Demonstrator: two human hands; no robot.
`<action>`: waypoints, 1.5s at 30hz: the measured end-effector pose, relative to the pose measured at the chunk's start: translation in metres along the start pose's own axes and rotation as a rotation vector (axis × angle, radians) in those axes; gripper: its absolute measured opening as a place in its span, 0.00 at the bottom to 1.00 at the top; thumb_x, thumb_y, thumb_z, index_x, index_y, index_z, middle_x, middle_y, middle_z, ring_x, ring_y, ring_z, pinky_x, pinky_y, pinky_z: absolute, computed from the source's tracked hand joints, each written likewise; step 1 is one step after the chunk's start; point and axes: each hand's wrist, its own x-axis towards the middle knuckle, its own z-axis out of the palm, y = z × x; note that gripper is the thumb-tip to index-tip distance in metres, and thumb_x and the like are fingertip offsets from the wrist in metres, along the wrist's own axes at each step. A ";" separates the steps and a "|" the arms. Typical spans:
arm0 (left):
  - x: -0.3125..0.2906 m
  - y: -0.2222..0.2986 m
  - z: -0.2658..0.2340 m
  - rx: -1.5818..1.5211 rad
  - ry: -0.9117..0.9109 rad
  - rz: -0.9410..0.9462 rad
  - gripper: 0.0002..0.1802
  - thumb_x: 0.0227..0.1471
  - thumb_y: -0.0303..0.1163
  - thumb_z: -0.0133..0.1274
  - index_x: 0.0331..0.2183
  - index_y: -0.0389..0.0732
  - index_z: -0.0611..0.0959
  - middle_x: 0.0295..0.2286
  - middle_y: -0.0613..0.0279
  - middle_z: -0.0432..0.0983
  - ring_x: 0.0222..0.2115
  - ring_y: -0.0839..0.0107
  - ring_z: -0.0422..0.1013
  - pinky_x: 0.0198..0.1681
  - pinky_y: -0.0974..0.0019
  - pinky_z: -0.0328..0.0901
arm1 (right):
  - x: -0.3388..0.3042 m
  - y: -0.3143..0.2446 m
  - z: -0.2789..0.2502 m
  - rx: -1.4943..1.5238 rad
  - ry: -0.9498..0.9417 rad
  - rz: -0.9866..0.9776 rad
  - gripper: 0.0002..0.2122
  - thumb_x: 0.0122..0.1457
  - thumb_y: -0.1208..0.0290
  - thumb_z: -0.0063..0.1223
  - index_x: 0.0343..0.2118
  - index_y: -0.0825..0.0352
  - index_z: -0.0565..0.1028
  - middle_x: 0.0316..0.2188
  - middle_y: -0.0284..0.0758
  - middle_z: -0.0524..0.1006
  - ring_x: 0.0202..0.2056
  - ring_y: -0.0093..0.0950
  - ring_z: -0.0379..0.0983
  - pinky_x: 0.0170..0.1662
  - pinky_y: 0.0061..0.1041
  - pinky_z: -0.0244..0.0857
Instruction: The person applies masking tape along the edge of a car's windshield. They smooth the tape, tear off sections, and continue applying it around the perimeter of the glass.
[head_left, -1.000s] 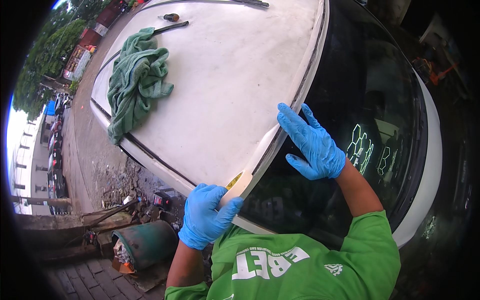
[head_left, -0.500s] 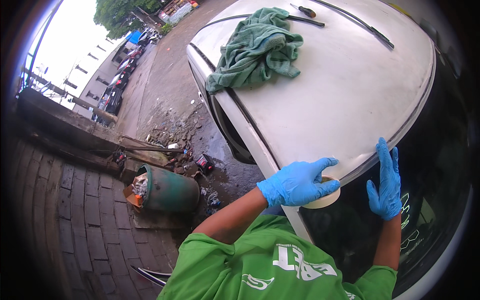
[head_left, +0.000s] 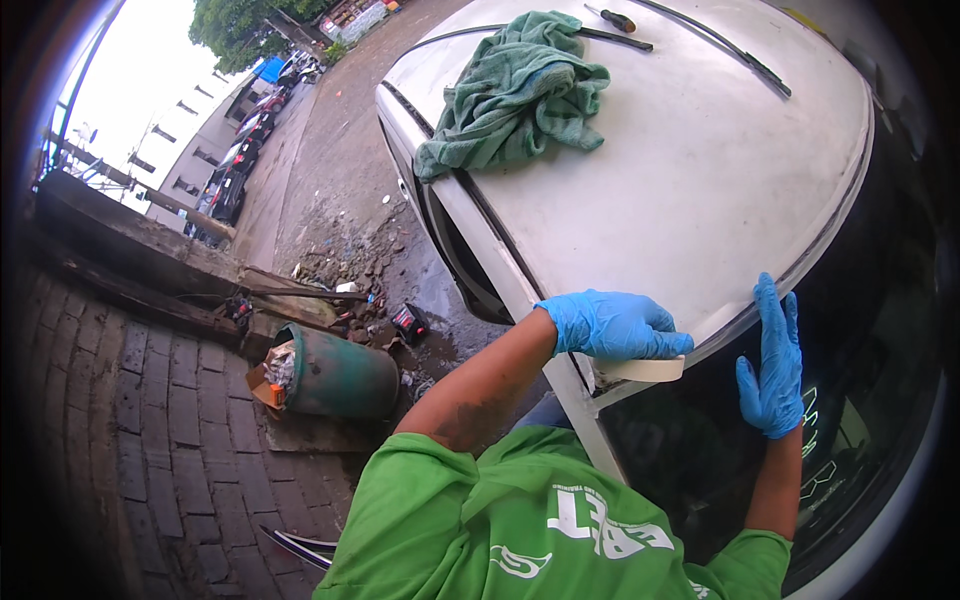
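Both hands wear blue gloves. At the car's roof corner, my left hand [head_left: 622,326] grips a cream roll of masking tape [head_left: 645,371]; the roll is seen nearly edge-on, its hole hidden. My right hand [head_left: 775,372] lies with its fingers stretched along the edge where the white roof [head_left: 690,200] meets the dark window glass [head_left: 670,440]. Its fingertips touch the edge trim, while the palm is over the glass. Any strip of tape between the two hands is too faint to tell.
A crumpled green towel [head_left: 520,105] lies on the roof, near a screwdriver [head_left: 612,19] and loose black trim strips [head_left: 720,45]. Left of the car, a green bin [head_left: 345,375] full of rubbish stands on the paving, with rubble [head_left: 335,275] behind it.
My left hand has turned over with the tape roll, so the roll's ring face has given way to its edge. The right hand stays in place.
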 end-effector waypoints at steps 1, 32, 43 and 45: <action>0.001 -0.003 0.000 -0.001 0.017 0.012 0.40 0.59 0.69 0.44 0.47 0.41 0.86 0.40 0.49 0.84 0.40 0.56 0.79 0.49 0.58 0.70 | 0.001 0.000 0.000 -0.004 0.003 0.002 0.39 0.52 0.70 0.49 0.70 0.74 0.55 0.69 0.52 0.58 0.70 0.48 0.54 0.74 0.47 0.37; -0.003 0.009 -0.006 -0.001 -0.014 -0.051 0.35 0.63 0.62 0.46 0.45 0.38 0.85 0.35 0.48 0.82 0.36 0.58 0.78 0.45 0.59 0.69 | -0.004 0.000 -0.009 0.102 -0.122 -0.064 0.39 0.54 0.69 0.55 0.70 0.69 0.56 0.68 0.57 0.58 0.67 0.50 0.60 0.73 0.49 0.42; -0.002 0.008 -0.007 0.032 -0.005 -0.049 0.35 0.63 0.62 0.46 0.44 0.37 0.85 0.35 0.48 0.83 0.35 0.57 0.78 0.44 0.58 0.69 | 0.000 -0.024 -0.010 0.015 -0.256 -0.113 0.37 0.58 0.65 0.52 0.71 0.67 0.55 0.69 0.52 0.57 0.71 0.46 0.53 0.74 0.47 0.36; -0.004 0.000 -0.002 -0.012 0.037 -0.003 0.35 0.64 0.62 0.45 0.44 0.37 0.85 0.35 0.49 0.83 0.36 0.57 0.78 0.45 0.58 0.69 | 0.004 0.000 -0.014 -0.098 -0.159 -0.067 0.37 0.59 0.64 0.50 0.71 0.69 0.54 0.70 0.49 0.56 0.72 0.45 0.50 0.74 0.47 0.33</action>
